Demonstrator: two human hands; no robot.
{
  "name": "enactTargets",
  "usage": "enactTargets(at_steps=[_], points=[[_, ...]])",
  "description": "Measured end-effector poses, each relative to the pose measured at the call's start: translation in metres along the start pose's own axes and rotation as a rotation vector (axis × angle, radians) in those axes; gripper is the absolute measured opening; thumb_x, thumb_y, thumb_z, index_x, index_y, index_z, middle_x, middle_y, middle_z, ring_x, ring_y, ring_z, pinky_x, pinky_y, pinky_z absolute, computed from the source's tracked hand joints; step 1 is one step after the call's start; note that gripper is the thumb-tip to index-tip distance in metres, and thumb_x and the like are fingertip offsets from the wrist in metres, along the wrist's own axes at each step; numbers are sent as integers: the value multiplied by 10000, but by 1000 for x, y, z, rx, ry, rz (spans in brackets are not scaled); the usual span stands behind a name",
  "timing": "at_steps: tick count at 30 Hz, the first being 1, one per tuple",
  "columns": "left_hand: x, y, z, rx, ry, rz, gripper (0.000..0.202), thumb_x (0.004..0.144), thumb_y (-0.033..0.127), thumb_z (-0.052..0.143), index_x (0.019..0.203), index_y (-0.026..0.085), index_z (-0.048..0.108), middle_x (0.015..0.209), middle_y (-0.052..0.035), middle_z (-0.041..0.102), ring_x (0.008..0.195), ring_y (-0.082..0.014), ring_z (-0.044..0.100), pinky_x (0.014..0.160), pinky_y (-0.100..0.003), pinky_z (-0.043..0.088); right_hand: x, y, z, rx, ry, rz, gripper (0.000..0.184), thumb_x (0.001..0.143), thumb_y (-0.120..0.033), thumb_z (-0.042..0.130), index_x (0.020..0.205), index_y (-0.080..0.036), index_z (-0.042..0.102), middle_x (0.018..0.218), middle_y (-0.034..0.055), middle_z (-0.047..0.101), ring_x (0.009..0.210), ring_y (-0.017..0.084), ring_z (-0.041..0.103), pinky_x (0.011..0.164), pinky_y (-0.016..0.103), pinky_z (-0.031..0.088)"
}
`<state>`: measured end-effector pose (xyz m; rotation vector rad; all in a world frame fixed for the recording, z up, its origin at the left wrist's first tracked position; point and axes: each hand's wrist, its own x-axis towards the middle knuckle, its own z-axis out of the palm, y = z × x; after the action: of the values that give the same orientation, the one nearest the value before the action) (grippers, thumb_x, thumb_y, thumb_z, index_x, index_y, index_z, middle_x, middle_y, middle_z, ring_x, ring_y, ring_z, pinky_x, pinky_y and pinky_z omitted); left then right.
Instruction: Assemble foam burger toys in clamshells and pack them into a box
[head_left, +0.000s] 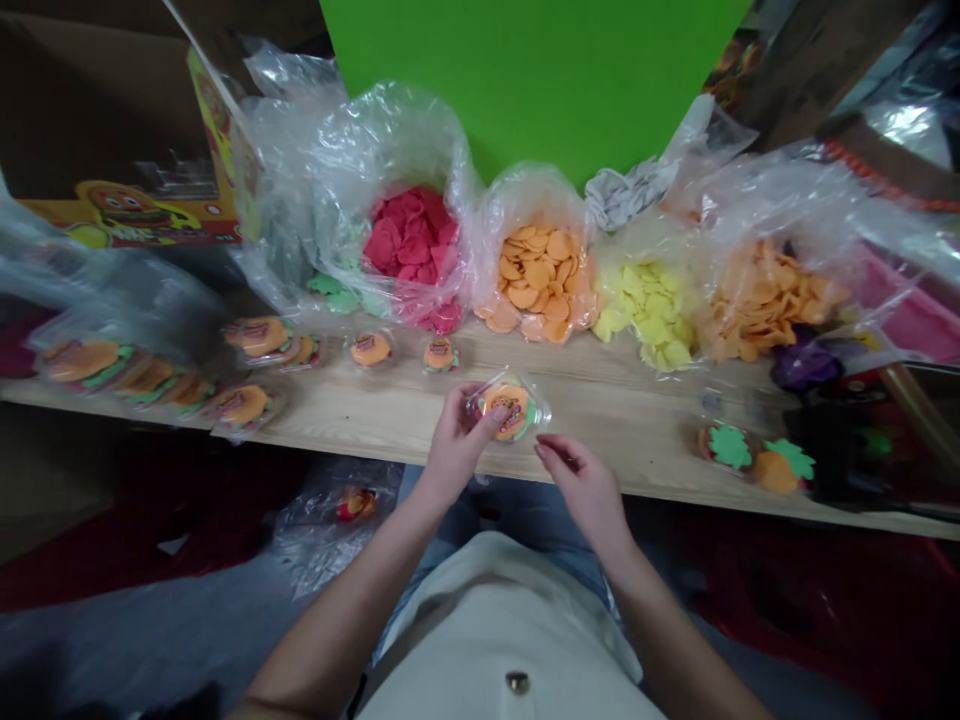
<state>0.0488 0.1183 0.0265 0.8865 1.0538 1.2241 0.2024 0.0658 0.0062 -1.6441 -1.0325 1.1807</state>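
Note:
My left hand is closed round a small clear packet with an orange, red and green burger-shaped stack inside, held just above the wooden board. My right hand sits a little below and right of the packet, not touching it, with its fingers curled and pinched together; nothing can be made out in them.
Open plastic bags of red, orange, yellow and pale orange foam discs line the back. Finished packets lie at the left, two more in the middle. Green and orange pieces lie at the right.

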Motion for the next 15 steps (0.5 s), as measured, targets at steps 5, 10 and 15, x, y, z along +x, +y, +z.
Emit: enactTargets(at_steps=[5,10,15], points=[[3,-2,-7,0,10,13,349,682,305,681,961,199,500,954,-15,576,878,-147,543,788,-252,436,-4,-1,5,127,-84,90,327,718,-450,611,869,-165,663,795,61,675,731,183,599,725,346,487],[-5,0,-18,71,-48,-39,301,729,321,635,971,188,515,947,-25,584,893,-152,550,784,-246,438,6,-2,33,277,-228,75,258,755,-421,583,716,-168,614,660,20,621,635,149,571,638,291,480],[38,7,-55,310,141,-2,390,736,429,583,1024,186,482,937,-51,601,788,-166,593,593,-238,457,14,7,46,-115,-495,-155,316,792,-358,533,1059,-201,590,1000,79,640,920,209,585,836,366,445]])
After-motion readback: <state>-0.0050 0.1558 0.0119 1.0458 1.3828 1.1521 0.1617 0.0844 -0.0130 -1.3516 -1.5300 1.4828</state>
